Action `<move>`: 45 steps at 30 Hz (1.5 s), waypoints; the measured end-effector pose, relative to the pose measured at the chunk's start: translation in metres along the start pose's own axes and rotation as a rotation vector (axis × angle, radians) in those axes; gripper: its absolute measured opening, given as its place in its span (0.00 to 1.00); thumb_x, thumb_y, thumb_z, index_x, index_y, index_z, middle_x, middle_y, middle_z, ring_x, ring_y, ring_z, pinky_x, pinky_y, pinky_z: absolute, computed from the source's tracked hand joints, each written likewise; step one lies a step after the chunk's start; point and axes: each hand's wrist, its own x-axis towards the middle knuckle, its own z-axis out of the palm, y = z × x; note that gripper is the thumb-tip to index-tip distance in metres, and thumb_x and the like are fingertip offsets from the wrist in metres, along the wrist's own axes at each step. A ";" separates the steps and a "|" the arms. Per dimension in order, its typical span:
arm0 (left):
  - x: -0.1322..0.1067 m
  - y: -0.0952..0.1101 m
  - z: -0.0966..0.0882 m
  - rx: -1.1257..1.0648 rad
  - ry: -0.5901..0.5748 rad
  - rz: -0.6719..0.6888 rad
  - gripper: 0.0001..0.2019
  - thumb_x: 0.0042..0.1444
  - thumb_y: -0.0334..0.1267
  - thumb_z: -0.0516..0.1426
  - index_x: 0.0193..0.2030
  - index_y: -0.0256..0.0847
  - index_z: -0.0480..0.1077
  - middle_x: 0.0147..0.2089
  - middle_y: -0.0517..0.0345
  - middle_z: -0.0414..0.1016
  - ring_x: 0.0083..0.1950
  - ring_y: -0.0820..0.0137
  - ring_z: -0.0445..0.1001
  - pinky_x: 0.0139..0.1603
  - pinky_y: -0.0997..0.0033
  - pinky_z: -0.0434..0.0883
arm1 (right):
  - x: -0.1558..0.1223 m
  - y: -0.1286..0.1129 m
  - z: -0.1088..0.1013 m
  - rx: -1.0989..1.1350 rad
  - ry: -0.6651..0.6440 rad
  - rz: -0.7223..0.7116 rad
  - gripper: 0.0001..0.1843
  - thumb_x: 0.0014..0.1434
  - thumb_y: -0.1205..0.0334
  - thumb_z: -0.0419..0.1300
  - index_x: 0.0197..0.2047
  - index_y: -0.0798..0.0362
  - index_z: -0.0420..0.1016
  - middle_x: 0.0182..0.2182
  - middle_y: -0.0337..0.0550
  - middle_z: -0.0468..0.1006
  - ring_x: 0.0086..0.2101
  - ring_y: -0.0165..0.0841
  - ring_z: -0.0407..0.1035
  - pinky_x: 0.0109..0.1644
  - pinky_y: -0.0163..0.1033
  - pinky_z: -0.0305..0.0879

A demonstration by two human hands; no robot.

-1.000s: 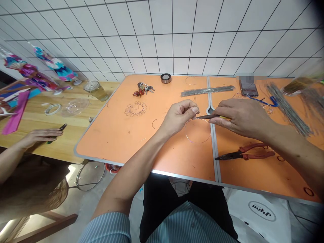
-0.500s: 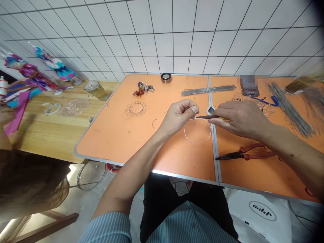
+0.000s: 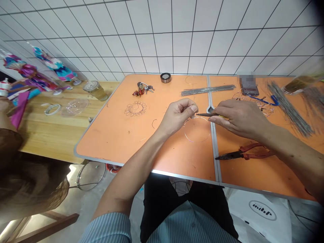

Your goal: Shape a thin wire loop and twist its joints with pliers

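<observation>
Thin wire ring (image 3: 196, 141), below both hands, pinched at its 12 o'clock by the closed left hand (image 3: 176, 116), held steady for narrow-nosed pliers (image 3: 207, 115), firmly gripped in the right hand (image 3: 240, 118), tip just beside the pinch.

The only lettering in view is a dark oval logo (image 3: 262, 210) on the white bag (image 3: 243, 219) at near right, its small letters roughly "mhhp", not clearly legible.

Bright even light, soft shadows; wide-angle bowing at edges, dark corners
</observation>
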 end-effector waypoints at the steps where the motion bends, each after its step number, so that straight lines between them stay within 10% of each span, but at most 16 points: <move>1: 0.000 0.000 0.000 0.001 0.002 -0.001 0.28 0.63 0.68 0.72 0.35 0.42 0.76 0.32 0.57 0.76 0.35 0.70 0.70 0.36 0.68 0.67 | -0.001 0.000 -0.002 0.005 -0.004 0.016 0.30 0.85 0.41 0.50 0.49 0.49 0.89 0.43 0.49 0.89 0.43 0.46 0.80 0.35 0.46 0.51; 17: -0.004 -0.003 0.006 0.203 0.097 0.051 0.21 0.70 0.57 0.67 0.34 0.43 0.74 0.32 0.59 0.73 0.33 0.70 0.65 0.37 0.65 0.62 | -0.011 -0.046 -0.037 -0.249 -0.039 0.130 0.42 0.85 0.34 0.41 0.39 0.48 0.88 0.34 0.58 0.82 0.37 0.51 0.73 0.36 0.49 0.45; 45: -0.007 -0.004 0.007 0.261 0.077 0.053 0.17 0.73 0.51 0.63 0.36 0.43 0.74 0.32 0.59 0.73 0.35 0.69 0.67 0.40 0.64 0.63 | -0.002 -0.065 -0.049 -0.299 -0.168 0.184 0.32 0.84 0.41 0.53 0.34 0.50 0.82 0.29 0.57 0.80 0.32 0.47 0.72 0.35 0.47 0.43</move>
